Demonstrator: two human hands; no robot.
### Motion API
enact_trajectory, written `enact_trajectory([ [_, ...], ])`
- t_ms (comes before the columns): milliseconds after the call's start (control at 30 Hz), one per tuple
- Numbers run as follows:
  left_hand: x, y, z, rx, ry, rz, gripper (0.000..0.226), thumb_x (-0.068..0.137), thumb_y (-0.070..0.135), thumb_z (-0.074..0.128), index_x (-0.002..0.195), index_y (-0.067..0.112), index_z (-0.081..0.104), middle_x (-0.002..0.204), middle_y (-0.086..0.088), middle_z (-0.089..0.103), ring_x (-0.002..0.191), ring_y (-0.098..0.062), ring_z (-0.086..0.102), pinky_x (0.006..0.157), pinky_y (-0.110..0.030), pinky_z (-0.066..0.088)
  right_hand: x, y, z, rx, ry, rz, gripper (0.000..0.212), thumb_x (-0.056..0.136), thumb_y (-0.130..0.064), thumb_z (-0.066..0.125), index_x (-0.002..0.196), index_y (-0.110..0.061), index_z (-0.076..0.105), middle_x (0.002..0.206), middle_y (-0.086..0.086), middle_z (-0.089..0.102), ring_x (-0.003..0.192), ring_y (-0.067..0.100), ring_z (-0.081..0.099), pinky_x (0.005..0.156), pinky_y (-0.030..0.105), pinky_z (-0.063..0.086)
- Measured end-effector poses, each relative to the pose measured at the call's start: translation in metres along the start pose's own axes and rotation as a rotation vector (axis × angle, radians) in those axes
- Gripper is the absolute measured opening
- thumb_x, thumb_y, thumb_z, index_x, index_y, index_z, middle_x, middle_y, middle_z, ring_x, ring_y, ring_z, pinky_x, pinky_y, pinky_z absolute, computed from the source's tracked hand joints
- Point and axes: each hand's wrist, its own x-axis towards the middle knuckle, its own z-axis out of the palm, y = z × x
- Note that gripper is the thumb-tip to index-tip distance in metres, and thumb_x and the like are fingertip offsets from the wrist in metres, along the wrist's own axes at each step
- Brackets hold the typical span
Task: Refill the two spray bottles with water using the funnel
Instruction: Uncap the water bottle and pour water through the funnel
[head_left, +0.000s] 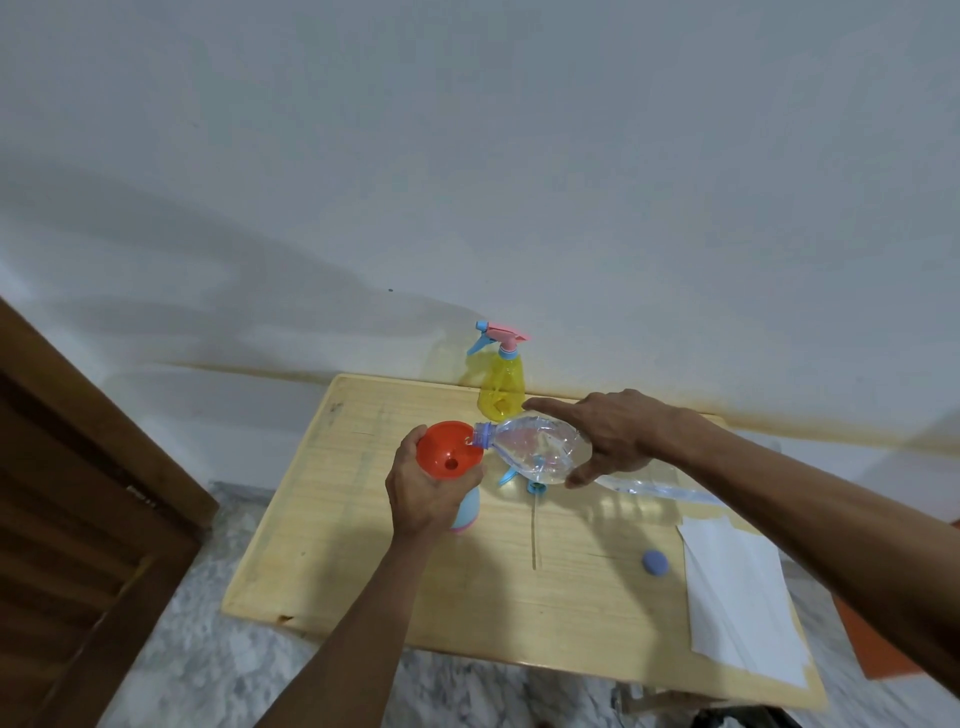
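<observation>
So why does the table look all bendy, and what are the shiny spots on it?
In the head view, the wide-angle lens curves the table edges; the bright patches beside the clear bottle look like light passing through it; soft shadows lie under both arms, and the far wall is dim and evenly lit.

Left hand curled closed, palm inward, forearm extended from below. Right hand gripping with thumb underneath, index finger extended, forearm entering from right.
</observation>
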Motion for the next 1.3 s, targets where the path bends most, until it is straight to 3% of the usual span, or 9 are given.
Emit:
enact_trajectory([
  [433, 0.0009, 0.0015, -0.0006, 0.0, -0.011, 0.001, 0.093, 0.057, 0.037, 0.095, 0.136, 0.018, 0.051, 0.125, -0.001, 0.061, 0.112, -0.021, 0.059, 0.087, -0.027, 0.047, -0.0037, -0.0002, -0.0037, -0.008, -0.002, 0.004, 0.108, 0.077, -0.071, 0.068, 0.155, -0.05, -0.004, 0.121, 0.008, 0.064, 0.11, 0.029, 0.06, 0.076, 0.035, 0.042],
  [700, 0.0022, -0.0003, -0.0007, 0.009, -0.014, -0.004, 0.096, 0.055, 0.04, 0.096, 0.137, 0.019, 0.051, 0.126, -0.002, 0.062, 0.111, -0.023, 0.06, 0.091, -0.032, 0.052, -0.0057, -0.0007, -0.0063, -0.004, -0.004, 0.003, 0.107, 0.078, -0.07, 0.069, 0.155, -0.049, -0.003, 0.114, 0.006, 0.064, 0.105, 0.027, 0.059, 0.074, 0.033, 0.04],
  [833, 0.0019, 0.0003, -0.001, -0.003, -0.018, -0.013, 0.095, 0.055, 0.038, 0.096, 0.137, 0.019, 0.051, 0.125, -0.002, 0.062, 0.111, -0.022, 0.06, 0.09, -0.03, 0.05, -0.0062, -0.0013, -0.0069, -0.005, -0.003, 0.015, 0.107, 0.078, -0.07, 0.069, 0.155, -0.05, -0.002, 0.1, 0.003, 0.058, 0.104, 0.028, 0.06, 0.074, 0.034, 0.041],
  [1300, 0.0016, 0.0031, -0.0023, 0.003, -0.036, -0.027, 0.096, 0.056, 0.037, 0.096, 0.137, 0.019, 0.049, 0.126, 0.0, 0.061, 0.112, -0.02, 0.059, 0.085, -0.026, 0.044, -0.0066, 0.0009, -0.0039, 0.003, 0.021, 0.0, 0.107, 0.078, -0.069, 0.069, 0.156, -0.049, -0.003, 0.118, 0.004, 0.064, 0.11, 0.028, 0.059, 0.075, 0.033, 0.039],
])
